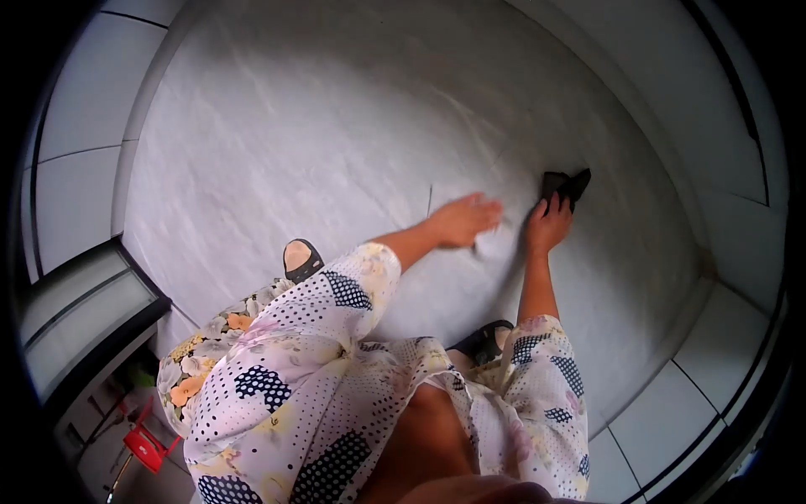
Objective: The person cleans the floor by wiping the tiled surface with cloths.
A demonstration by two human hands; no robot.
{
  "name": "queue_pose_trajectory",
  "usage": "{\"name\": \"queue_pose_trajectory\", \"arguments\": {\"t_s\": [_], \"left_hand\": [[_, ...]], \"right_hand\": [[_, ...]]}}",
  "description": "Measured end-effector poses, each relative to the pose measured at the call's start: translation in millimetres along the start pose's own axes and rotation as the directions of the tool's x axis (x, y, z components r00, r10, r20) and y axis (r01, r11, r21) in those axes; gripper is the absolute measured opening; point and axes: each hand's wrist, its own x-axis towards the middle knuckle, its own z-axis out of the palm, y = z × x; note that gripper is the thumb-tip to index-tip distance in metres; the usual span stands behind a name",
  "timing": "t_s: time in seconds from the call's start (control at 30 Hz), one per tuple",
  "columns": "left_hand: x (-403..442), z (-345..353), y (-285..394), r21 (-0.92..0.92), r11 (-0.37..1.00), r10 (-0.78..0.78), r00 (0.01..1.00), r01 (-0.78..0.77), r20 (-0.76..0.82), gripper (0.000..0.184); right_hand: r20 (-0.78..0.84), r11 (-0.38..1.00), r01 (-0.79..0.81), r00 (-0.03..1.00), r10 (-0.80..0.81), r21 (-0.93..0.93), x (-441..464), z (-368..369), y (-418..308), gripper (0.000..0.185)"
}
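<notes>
Black item: on the grey floor, under the fingertips of the right hand, ahead of the person and to their right. The black item shows two lobes, one blunt and upright-looking, the other pointed and slanting off to the right; it may be footwear or cloth, too small to tell.
Weight: probably light, an easy lift for one hand.
Stiffness: likely soft and bendable, apt to fold or sag if pinched at one end; little about it looks fragile.
Slip: a fabric-like surface should give the fingers some bite, though the smooth floor could let it slide when pushed.
Hold: best taken across the middle, where the lobes meet, thumb on one side and fingers on the other, so both parts come together.
Right hand: fingers reach forward over the near edge of the black item, touching it; how firmly they close cannot be told.
Left hand: the left hand is loosely open and blurred, with nothing seen in it, above the floor and apart from the black item.
Count, hands: two.
Count, sandals: two dark ones, a left sandal and a right sandal.
Count, black item: two lobes; whether one piece or two cannot be told.
Count, red object: one red object, at the lower left.
</notes>
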Motion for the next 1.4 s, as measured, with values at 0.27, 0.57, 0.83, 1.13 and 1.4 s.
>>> {"name": "queue_pose_trajectory", "arguments": {"t_s": [0.27,0.57,0.83,1.13,1.4], "left_hand": [[-112.1,-111.9,-158.0,0.047,0.638,-0.656,0.575,0.768,-0.489,0.058],[-363.5,-128.4,-183.4,-0.335,0.091,-0.9,-0.066,0.938,-0.431,0.051],[-25.8,-91.3,-67.5,-0.022,0.806,-0.586,0.803,0.591,0.109,0.072],[93.3,-109.6,-185.4,0.08,0.939,-0.306,0.918,0.335,-0.251,0.047],[-47.0,-177.3,-308.4,0.204,0.587,-0.618,0.596,0.784,-0.512,0.053]], "right_hand": [[-0.008,0.993,-0.115,0.993,0.115,-0.028,-24.3,-6.2,-4.5,0.033],[0.107,0.99,-0.109,0.987,0.118,-0.085,-39.3,-9.3,-16.7,0.038],[0.297,0.958,0.211,0.918,-0.262,0.193,-28.5,-23.4,-128.9,0.039],[0.266,0.979,0.074,0.956,-0.124,0.19,-30.9,-34.1,-135.6,0.035],[0.266,0.987,0.085,0.957,-0.119,0.135,-42.4,-38.9,-117.9,0.036]]}}
